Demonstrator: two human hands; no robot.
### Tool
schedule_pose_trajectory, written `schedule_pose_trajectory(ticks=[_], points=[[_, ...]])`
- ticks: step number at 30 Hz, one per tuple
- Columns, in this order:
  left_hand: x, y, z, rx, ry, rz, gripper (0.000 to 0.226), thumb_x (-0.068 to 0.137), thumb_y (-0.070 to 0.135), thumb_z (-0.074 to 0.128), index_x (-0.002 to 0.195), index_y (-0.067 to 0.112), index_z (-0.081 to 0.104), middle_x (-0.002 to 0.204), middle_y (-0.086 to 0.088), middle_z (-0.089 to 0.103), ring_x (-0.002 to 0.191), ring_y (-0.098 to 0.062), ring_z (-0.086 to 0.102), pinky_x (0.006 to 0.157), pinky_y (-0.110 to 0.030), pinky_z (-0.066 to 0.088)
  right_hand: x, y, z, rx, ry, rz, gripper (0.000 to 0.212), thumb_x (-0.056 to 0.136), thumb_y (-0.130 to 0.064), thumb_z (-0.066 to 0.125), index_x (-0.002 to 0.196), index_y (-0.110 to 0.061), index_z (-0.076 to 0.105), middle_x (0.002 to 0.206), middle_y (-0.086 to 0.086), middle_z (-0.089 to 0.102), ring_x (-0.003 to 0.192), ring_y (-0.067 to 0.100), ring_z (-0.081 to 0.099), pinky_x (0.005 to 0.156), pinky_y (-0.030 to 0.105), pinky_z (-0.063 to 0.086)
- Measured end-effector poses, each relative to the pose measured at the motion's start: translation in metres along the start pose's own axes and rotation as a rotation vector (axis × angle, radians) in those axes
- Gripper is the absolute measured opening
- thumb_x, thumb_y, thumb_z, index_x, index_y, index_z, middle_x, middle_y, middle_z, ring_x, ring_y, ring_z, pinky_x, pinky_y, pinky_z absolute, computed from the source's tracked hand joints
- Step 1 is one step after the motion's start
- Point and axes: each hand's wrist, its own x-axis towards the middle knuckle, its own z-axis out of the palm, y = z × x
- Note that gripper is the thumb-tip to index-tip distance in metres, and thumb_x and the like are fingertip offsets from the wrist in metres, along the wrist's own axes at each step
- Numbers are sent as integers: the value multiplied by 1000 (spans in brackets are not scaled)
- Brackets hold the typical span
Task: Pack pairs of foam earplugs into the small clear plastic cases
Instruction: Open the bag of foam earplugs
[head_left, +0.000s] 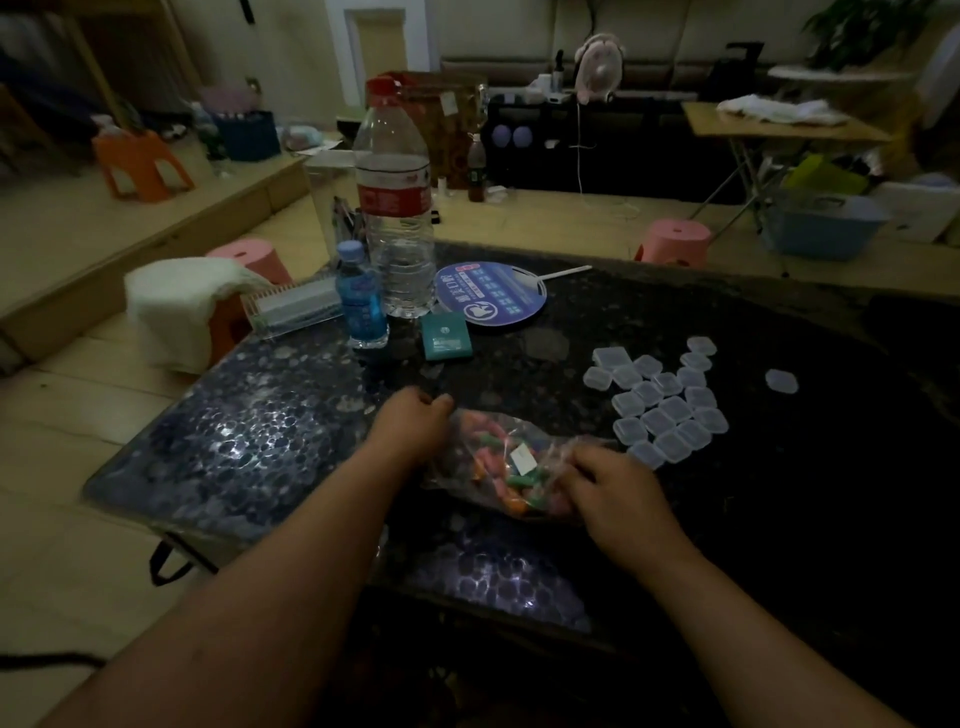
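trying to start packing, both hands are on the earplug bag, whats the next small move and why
Probably pull the bag open: the left hand and right hand both grip it, the earplugs seen are all inside, and the cases lie untouched beside it.

L hand (413, 423) & R hand (615, 486) both curled, pinching.

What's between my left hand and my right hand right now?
In the head view, the clear bag of foam earplugs lies between left hand and right hand; each grips one end.
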Motion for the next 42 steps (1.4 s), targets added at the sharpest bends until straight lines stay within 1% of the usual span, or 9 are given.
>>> schedule_pose_trajectory(ticks=[7, 11, 13, 18, 23, 29, 33, 38, 42], points=[[3, 7, 8, -235, -105, -10, 15, 97, 26, 70, 90, 14, 76, 89, -13, 76, 70, -21, 71, 58, -31, 59, 2, 8, 4, -86, -13, -183, 23, 101, -5, 66, 116, -19, 75, 123, -12, 66, 117, -8, 57, 104, 12, 42], [-5, 11, -4, -658, -297, 34, 3, 96, 12, 69, 98, 11, 71, 108, -22, 74, 89, -30, 68, 93, -54, 57, -4, 8, -1, -83, 57, -208, 27, 101, -18, 72, 127, -24, 73, 132, -14, 64, 127, 2, 56, 109, 23, 44], [-6, 10, -9, -793, -354, 20, 4, 96, 6, 66, 95, 10, 68, 114, -23, 73, 95, -32, 69, 96, -55, 55, -6, 8, -2, -72, 114, -222, 31, 101, -22, 73, 132, -25, 70, 132, -16, 63, 127, 5, 56, 108, 29, 46], [-6, 6, -8, -938, -319, -28, 9, 99, 4, 63, 96, 12, 62, 95, -14, 73, 72, -21, 70, 61, -36, 60, -16, 6, 1, -50, 209, -216, 43, 101, -27, 73, 143, -22, 62, 138, -14, 58, 133, 9, 52, 111, 26, 42], [-8, 14, 3, -1006, -247, -42, 10, 102, 6, 59, 95, 12, 60, 85, -11, 66, 69, -22, 66, 57, -38, 60, -18, 11, 7, -194, 257, -316, 40, 102, -7, 56, 140, -14, 67, 132, 2, 64, 128, 20, 56, 116, 17, 34], [-11, 15, 5, -901, -372, -2, 23, 100, 14, 66, 121, 8, 61, 113, -16, 72, 97, -33, 73, 86, -56, 61, -13, 10, 11, -211, 215, -369, 43, 103, -5, 65, 146, -12, 63, 139, 0, 63, 136, 15, 53, 118, 32, 41], [-7, -1, 4, -631, -378, -40, 24, 100, 21, 64, 108, -2, 69, 111, -30, 72, 87, -37, 72, 79, -50, 62, -17, 10, 8, -44, 216, -243, 56, 106, -24, 66, 159, -21, 48, 148, -17, 49, 142, -10, 41, 117, 11, 32], [-4, -8, 5, -401, -355, 112, 14, 102, 15, 61, 102, 5, 70, 100, -23, 75, 87, -35, 74, 87, -49, 62, -7, 15, 6, -211, 68, -362, 45, 106, -5, 51, 147, -20, 63, 150, -13, 54, 143, 2, 45, 122, 21, 34], [-2, -12, 9, -342, -309, 177, 10, 99, 17, 67, 100, 7, 68, 92, -18, 77, 82, -35, 75, 82, -51, 64, 10, 1, 2, -116, -153, -322, 32, 108, -10, 58, 130, -30, 70, 128, -14, 69, 119, 10, 66, 102, 30, 54]])
